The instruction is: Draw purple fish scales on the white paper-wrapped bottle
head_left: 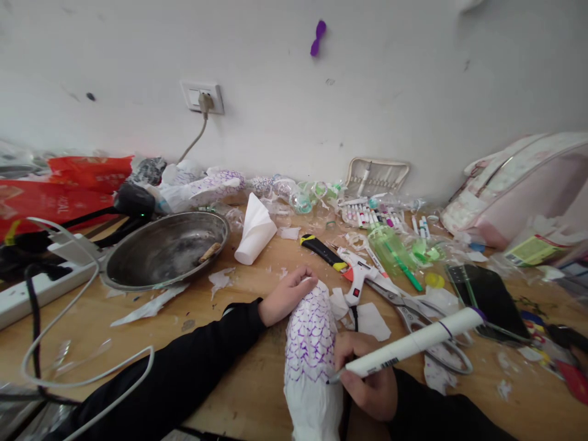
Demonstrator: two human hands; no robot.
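Observation:
A long white paper-covered form (311, 337) lies before me, its upper part drawn over with purple scale-like curves and its near end plain white. My left hand (290, 295) is closed over the far end of this form, with the fingers bent around its top. Between the fingers of my right hand (367, 380) is a white marker pen (408, 344) with a purple end. The marker's tip touches the form at the lower edge of the purple pattern. Beyond the form lie a white glue gun (361, 275) and a black-and-yellow utility knife (324, 252).
Large scissors (432, 334) and a dark phone (487, 300) lie to the right. A metal bowl (165, 251) and a folded paper cup shape (255, 231) stand at the left. Several markers (367, 215), plastic bottles and paper scraps crowd the back. A white cable (92, 381) crosses my left sleeve.

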